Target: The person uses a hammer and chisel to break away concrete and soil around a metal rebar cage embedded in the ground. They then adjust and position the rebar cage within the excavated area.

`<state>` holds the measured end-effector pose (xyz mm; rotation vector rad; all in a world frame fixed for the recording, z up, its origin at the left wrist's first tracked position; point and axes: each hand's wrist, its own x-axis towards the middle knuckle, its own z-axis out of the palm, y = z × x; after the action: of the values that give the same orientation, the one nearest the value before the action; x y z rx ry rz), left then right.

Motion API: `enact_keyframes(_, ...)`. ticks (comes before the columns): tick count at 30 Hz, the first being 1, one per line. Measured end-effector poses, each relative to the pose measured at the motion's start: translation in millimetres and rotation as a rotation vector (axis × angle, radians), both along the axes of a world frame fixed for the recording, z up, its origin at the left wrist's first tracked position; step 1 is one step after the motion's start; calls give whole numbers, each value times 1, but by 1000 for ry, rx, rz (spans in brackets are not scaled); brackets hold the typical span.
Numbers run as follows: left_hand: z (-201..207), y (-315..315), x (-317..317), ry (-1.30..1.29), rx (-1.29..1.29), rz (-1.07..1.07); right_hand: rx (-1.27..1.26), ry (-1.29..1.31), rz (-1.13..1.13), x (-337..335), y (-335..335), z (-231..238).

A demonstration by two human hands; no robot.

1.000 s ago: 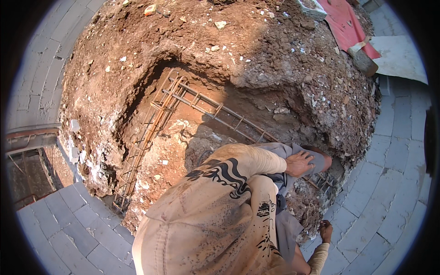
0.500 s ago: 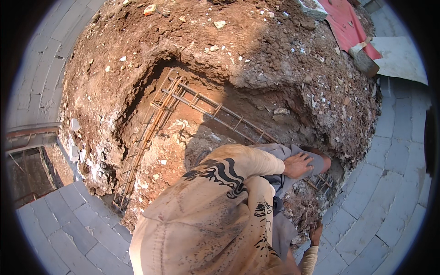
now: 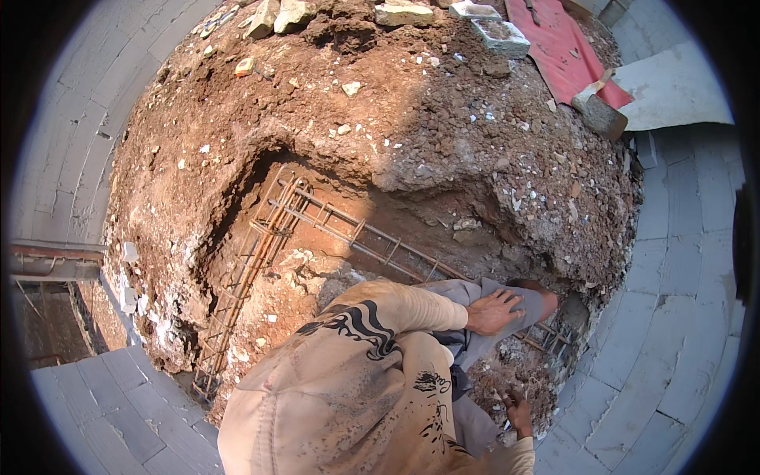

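Note:
My left hand (image 3: 492,311) lies with its fingers stretched out on my bent knee in grey trousers (image 3: 543,303). At the lower right, my right hand (image 3: 518,416) reaches down to loose brown soil (image 3: 518,368), fingers apart; I make out nothing held in it. Both sleeves are beige. A trench turns a corner in front of me, with a rusty rebar cage (image 3: 265,237) along its left leg. Another rebar cage (image 3: 376,229) meets it at the corner and runs rightward, passing partly out of sight behind my leg.
Grey block walls (image 3: 633,364) enclose the dirt on both sides. At the far right lie a red sheet (image 3: 566,51), a pale board (image 3: 673,83) and a loose block (image 3: 599,115). Stones (image 3: 294,16) sit at the back, near a small yellow-orange object (image 3: 245,66).
My right hand has moved left, from beside the right-hand block wall onto the soil. My left hand stays on the knee. The view has tilted, showing more of the far ground.

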<state>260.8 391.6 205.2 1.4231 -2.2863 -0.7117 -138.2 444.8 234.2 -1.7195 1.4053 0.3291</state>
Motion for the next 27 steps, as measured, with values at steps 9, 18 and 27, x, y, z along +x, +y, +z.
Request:
enact_keyframes(9,19,-23,-14,71,-110,16,-288,-170,-198,-173,-59,-50)
enact_keyframes(18,-10,1,-10,26,-97,35,-34,-188,-73,-152,-21,-54)
enact_keyframes(27,35,-49,-12,43,-120,-47,-268,-117,-46,-193,-77,-19)
